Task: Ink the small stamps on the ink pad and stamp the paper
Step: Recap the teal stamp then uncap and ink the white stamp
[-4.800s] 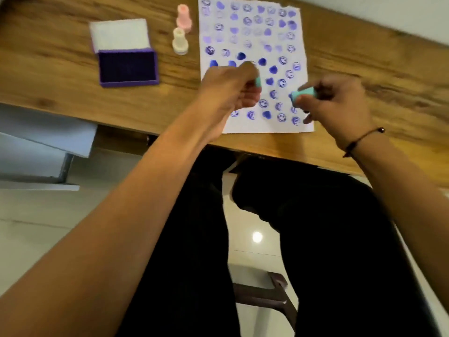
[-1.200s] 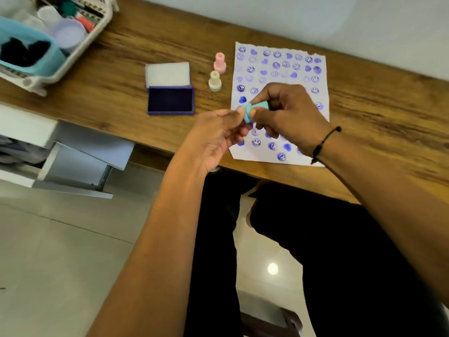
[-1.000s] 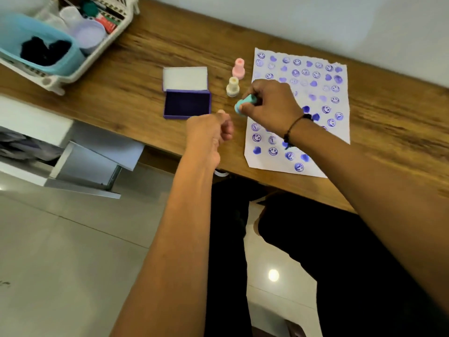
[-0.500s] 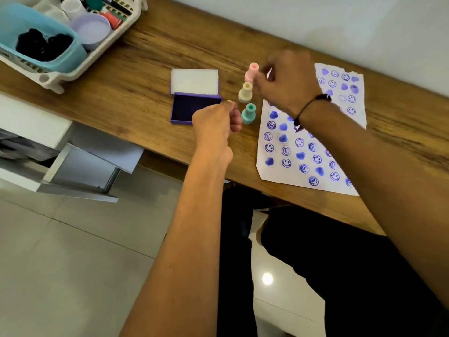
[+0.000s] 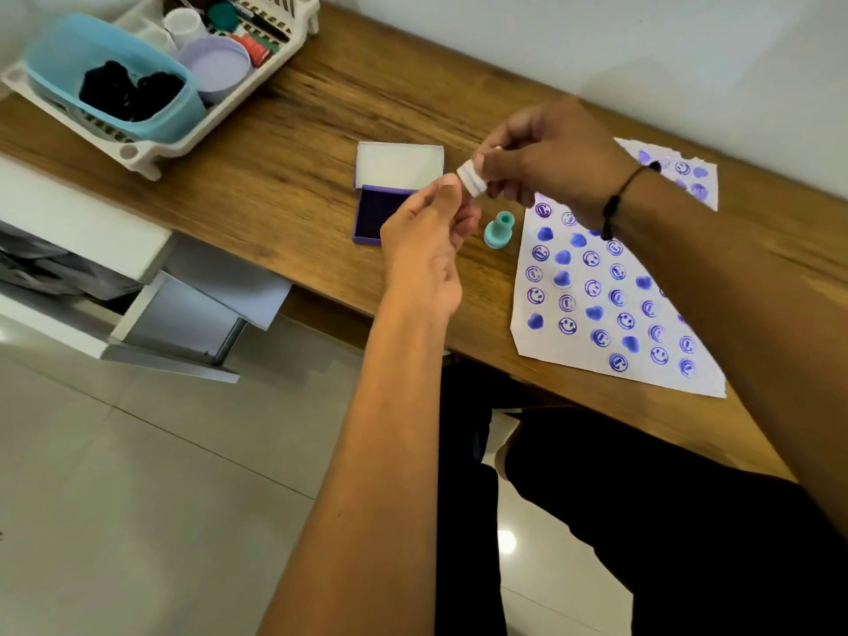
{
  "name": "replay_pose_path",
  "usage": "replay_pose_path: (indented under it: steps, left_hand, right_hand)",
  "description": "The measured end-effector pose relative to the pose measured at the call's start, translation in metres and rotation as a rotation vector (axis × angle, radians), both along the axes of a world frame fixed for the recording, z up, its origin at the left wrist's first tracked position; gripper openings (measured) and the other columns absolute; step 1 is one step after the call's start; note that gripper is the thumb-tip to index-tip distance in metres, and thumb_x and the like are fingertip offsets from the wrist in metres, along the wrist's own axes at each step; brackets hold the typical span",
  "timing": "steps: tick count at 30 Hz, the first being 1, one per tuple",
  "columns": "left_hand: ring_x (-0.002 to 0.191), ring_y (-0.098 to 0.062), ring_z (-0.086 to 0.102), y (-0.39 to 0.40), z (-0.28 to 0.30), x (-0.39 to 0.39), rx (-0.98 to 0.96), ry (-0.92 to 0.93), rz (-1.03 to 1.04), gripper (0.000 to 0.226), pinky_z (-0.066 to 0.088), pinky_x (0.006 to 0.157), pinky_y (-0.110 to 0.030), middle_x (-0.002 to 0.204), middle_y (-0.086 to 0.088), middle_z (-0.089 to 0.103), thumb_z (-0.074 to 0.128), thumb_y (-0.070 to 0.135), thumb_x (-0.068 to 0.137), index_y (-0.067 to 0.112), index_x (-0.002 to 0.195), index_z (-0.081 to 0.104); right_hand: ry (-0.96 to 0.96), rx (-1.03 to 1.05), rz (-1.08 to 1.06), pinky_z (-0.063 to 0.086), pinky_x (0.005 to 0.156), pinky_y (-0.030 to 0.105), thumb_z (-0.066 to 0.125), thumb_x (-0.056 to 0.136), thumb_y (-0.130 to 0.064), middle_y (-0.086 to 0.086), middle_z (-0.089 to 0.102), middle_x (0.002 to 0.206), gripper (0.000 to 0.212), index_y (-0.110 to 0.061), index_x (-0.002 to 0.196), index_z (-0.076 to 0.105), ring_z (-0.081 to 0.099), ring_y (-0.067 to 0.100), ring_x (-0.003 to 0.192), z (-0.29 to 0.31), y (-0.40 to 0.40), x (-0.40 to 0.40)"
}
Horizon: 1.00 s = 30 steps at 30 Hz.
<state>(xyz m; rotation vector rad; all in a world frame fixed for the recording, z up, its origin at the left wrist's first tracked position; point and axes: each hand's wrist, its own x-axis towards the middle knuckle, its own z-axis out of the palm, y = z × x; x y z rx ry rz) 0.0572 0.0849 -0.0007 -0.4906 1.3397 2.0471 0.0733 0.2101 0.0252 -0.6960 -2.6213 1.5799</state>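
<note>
Lifted off the wooden counter [image 5: 284, 176] since half a second ago: small cream plastic stamp [image 5: 472, 178], now pinched in the right hand [image 5: 546, 153], tilted, left hand [image 5: 426, 241] fingertips pinching its near end. Below, teal stamp [image 5: 498, 230] upright between open purple ink pad [image 5: 383, 208] and white paper [image 5: 596, 305] covered in blue smileys and hearts. Far left, white plastic rack [image 5: 151, 149].
</note>
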Motion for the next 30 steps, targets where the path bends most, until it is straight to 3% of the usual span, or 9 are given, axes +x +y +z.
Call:
replay_pose_path:
  steps: [2,5,10,13,15,17,22,26,30]
  left_hand:
    - [0.063,-0.010,0.057,-0.006,0.002,-0.002,0.005,0.028,-0.024,0.009,0.052,0.062,-0.016,0.076,-0.006,0.062,0.059,0.007,0.088,0.003,0.094,0.064]
    - [0.065,-0.012,0.056,-0.015,0.003,-0.006,-0.024,0.073,-0.058,0.013,0.050,0.068,-0.019,0.074,-0.006,0.062,0.057,0.006,0.089,0.009,0.078,0.063]
    - [0.059,-0.011,0.054,-0.027,0.001,-0.016,-0.099,0.094,-0.071,0.016,0.050,0.058,-0.016,0.070,-0.006,0.060,0.056,0.007,0.090,0.009,0.074,0.060]
    - [0.057,-0.009,0.052,-0.033,0.001,-0.022,-0.102,0.068,-0.043,0.016,0.050,0.053,-0.015,0.069,-0.005,0.058,0.054,0.006,0.090,0.008,0.075,0.059]
    - [0.056,-0.009,0.052,-0.038,0.000,-0.026,-0.078,0.038,-0.023,0.017,0.049,0.050,-0.013,0.069,-0.005,0.057,0.053,0.004,0.091,0.007,0.074,0.057]
    - [0.057,-0.010,0.052,-0.044,-0.002,-0.030,-0.057,-0.012,-0.006,0.017,0.049,0.048,-0.014,0.070,-0.006,0.057,0.052,0.004,0.091,0.006,0.075,0.056]
    - [0.063,-0.013,0.053,-0.057,-0.007,-0.041,0.004,-0.094,0.071,0.020,0.050,0.051,-0.015,0.074,-0.009,0.056,0.050,0.003,0.093,0.003,0.073,0.055]
    - [0.064,-0.014,0.053,-0.061,-0.010,-0.042,-0.004,-0.175,0.150,0.019,0.051,0.059,-0.019,0.075,-0.009,0.054,0.049,-0.003,0.091,0.003,0.073,0.053]
    - [0.065,-0.015,0.051,-0.057,-0.014,-0.038,-0.006,-0.265,0.157,0.013,0.051,0.063,-0.024,0.075,-0.010,0.051,0.048,-0.003,0.091,0.001,0.080,0.052]
  right_hand:
    - [0.005,-0.042,0.017,0.040,0.038,0.014,0.063,0.080,-0.008,-0.008,0.060,0.040,0.005,-0.005,0.080,0.067,0.049,0.003,0.038,0.002,-0.009,0.003]
    - [0.002,-0.076,0.024,0.039,0.040,0.017,0.062,0.082,-0.007,0.000,0.060,0.052,0.013,0.003,0.087,0.067,0.048,0.007,0.042,0.002,-0.020,0.002]
    - [0.001,-0.054,0.002,0.039,0.045,0.021,0.062,0.083,-0.009,0.005,0.058,0.060,0.007,-0.005,0.085,0.066,0.050,0.011,0.048,-0.005,-0.042,-0.007]
    - [0.059,0.070,0.039,0.044,0.055,0.020,0.061,0.083,-0.011,-0.004,0.060,0.061,0.007,-0.013,0.082,0.067,0.054,0.001,0.049,-0.011,-0.050,-0.014]
    - [0.109,0.146,0.080,0.049,0.071,0.029,0.059,0.083,-0.012,-0.006,0.062,0.068,0.011,-0.012,0.086,0.069,0.056,0.003,0.062,-0.016,-0.055,-0.017]
    - [0.173,0.255,0.136,0.046,0.078,0.030,0.056,0.080,-0.015,-0.002,0.064,0.079,0.017,-0.012,0.090,0.069,0.056,0.011,0.074,-0.019,-0.060,-0.017]
    - [0.248,0.437,0.249,0.039,0.071,0.026,0.056,0.079,-0.006,-0.003,0.060,0.085,0.020,-0.008,0.097,0.066,0.051,0.013,0.078,-0.018,-0.056,-0.020]
    - [0.053,0.691,0.357,0.047,0.081,0.037,0.055,0.083,-0.012,0.015,0.068,0.096,0.021,-0.006,0.102,0.062,0.059,0.033,0.091,-0.030,-0.051,-0.035]
    - [-0.091,0.934,0.556,0.039,0.067,0.037,0.049,0.088,-0.013,0.023,0.063,0.106,0.023,0.000,0.106,0.056,0.055,0.039,0.099,-0.040,-0.063,-0.044]
